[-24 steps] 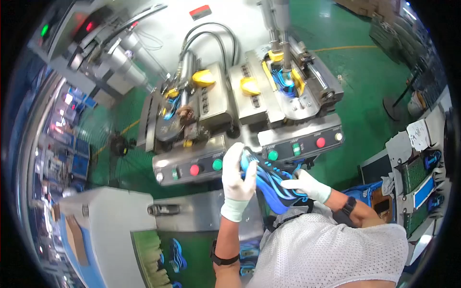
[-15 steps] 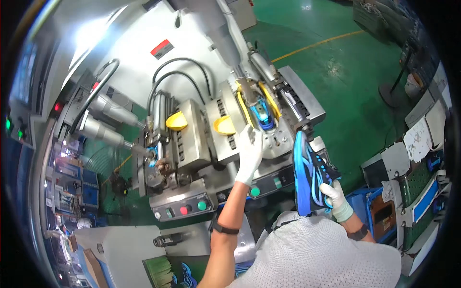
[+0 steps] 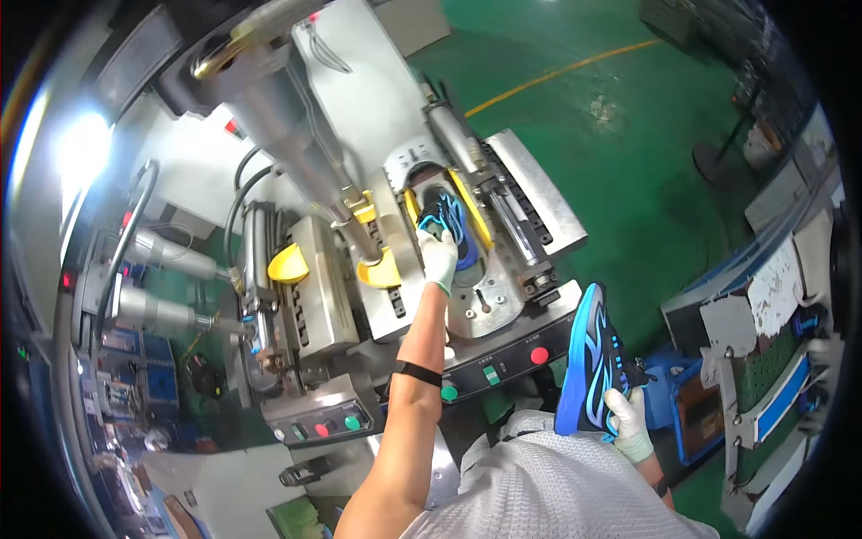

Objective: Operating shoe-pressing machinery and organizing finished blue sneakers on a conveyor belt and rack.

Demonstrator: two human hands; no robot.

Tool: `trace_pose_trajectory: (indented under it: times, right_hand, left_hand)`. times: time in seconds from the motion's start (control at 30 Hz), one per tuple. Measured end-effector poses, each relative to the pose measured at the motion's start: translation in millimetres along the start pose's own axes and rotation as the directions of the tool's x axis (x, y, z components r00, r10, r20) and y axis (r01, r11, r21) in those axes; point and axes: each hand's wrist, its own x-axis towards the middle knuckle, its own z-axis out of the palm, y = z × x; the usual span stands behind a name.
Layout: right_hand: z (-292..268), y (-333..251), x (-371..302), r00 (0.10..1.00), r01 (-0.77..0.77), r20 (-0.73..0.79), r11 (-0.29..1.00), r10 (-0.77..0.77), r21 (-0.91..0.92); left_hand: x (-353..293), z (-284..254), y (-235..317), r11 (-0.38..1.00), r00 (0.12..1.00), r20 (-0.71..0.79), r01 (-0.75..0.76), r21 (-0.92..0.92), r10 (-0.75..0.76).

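A blue and black running shoe (image 3: pixel 456 225) lies in the bay of the metal press (image 3: pixel 503 305), between two yellow pads. My left hand (image 3: pixel 438 258), in a white glove, is closed on this shoe near its opening; its fingertips are partly hidden there. At my right side, my gloved right hand (image 3: pixel 627 422) grips a second running shoe (image 3: pixel 593 368), black and light blue with a deep blue sole. That shoe is held up, toe pointing away from me.
Left of the bay, a thick cylinder arm (image 3: pixel 301 144) slants over a yellow pad (image 3: pixel 379 269). Red and green buttons line the front panel (image 3: pixel 489 368). A second press station (image 3: pixel 323 278) stands further left. At the right are a blue crate (image 3: pixel 664 386) and a rack (image 3: pixel 781 395).
My left hand has moved forward onto the shoe in the press. The cylinder arm has swung left, off the bay. My right hand keeps hold of its shoe.
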Motion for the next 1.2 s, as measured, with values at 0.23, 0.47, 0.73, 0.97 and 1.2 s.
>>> trace_pose_trajectory:
  times: [0.23, 0.47, 0.73, 0.97, 1.2]
  right_hand:
    - [69.5, -23.0, 63.7, 0.985, 0.138, 0.157, 0.893, -0.076, -0.429]
    - [199.4, -4.9, 286.1, 0.921, 0.075, 0.348, 0.798, 0.174, -0.599]
    - [253.0, 108.3, 404.9, 0.916, 0.363, 0.356, 0.003, -0.186, -0.932]
    - [232.1, 89.7, 397.4, 0.917, 0.395, 0.389, 0.066, -0.086, -0.916]
    - [239.0, 120.8, 173.8, 0.489, 0.851, 0.811, -0.028, -0.321, -0.524]
  left_hand:
    - [-103.2, -143.5, 44.3, 0.807, 0.932, 0.318, 0.320, -0.497, -0.174]
    - [-280.1, -311.1, 31.4, 0.867, 0.892, 0.345, 0.398, -0.300, -0.291]
    - [-509.0, -341.1, -56.5, 0.694, 0.688, -0.094, 0.707, -0.141, -0.720]
    - [-594.3, -236.1, -129.1, 0.276, 0.212, -0.484, 0.959, -0.064, -0.849]
    - [-636.3, -207.3, -160.4, 0.306, 0.171, -0.518, 0.934, -0.185, -0.838]
